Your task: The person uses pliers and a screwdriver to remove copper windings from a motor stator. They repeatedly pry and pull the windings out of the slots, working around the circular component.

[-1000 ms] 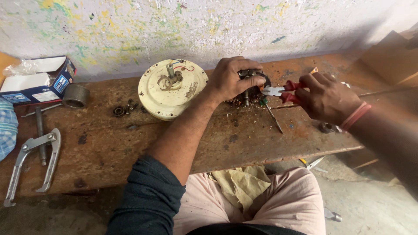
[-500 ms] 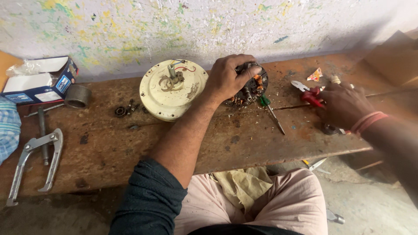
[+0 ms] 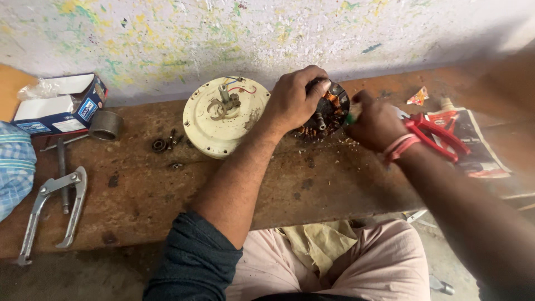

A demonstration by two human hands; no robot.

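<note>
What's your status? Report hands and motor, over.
Left hand gripping wound motor core on bench. Right hand at core, green-handled tool in fist. Red pliers lying beside right wrist. Cream housing left of core.

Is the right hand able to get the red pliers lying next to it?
Probably yes. The red pliers lie on the bench just beside the right hand, with nothing between them. That hand grips a green-handled tool at the motor winding, so it looks full for now.
</note>
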